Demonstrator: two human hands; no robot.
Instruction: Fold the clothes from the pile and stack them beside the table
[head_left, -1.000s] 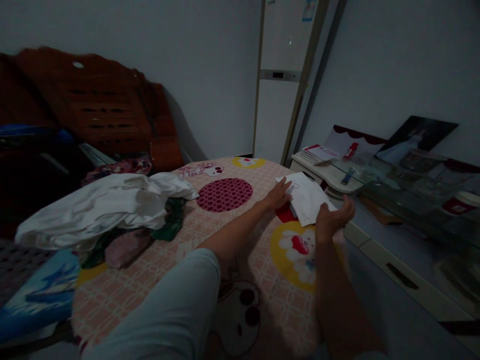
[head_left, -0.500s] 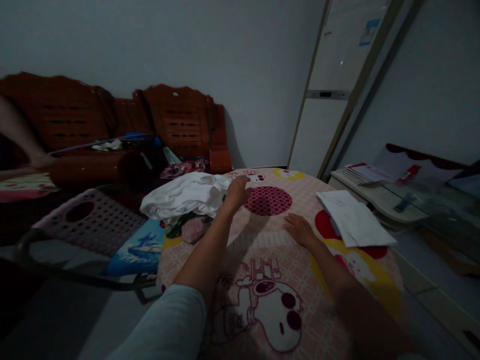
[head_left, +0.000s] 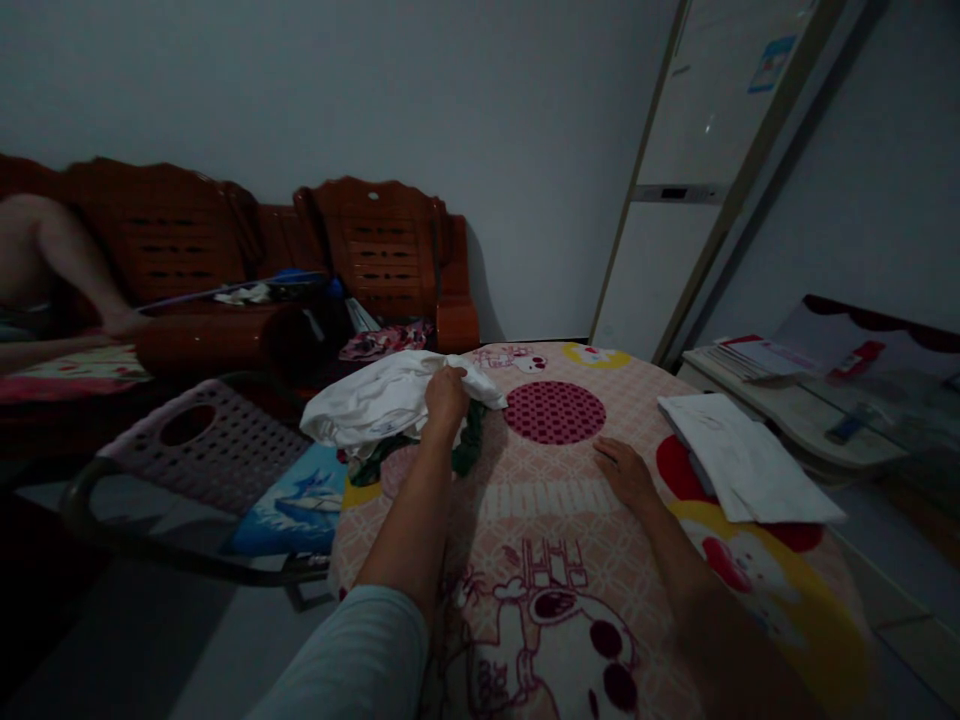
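Observation:
My left hand (head_left: 446, 395) is closed on the white cloth (head_left: 375, 402), at the far left of the round table. Under that cloth lie dark green and pinkish fabrics (head_left: 397, 468). My right hand (head_left: 624, 474) hovers low over or rests on the patterned tablecloth (head_left: 540, 458), near the dark pink dotted circle, its fingers stretched and holding nothing. Folded white cloth (head_left: 746, 455) lies flat on the table's right side, with something grey partly showing beneath it.
A chair (head_left: 202, 440) with a blue cushion (head_left: 292, 505) stands left of the table. Behind it is a wooden sofa (head_left: 390, 250) with clothes and a person's bare leg (head_left: 82, 255). A cabinet (head_left: 810, 425) with papers stands at right.
My left hand has moved left from above the table onto the white cloth and closed on it. A corner of the cloth now reaches further right. The view has shifted slightly.

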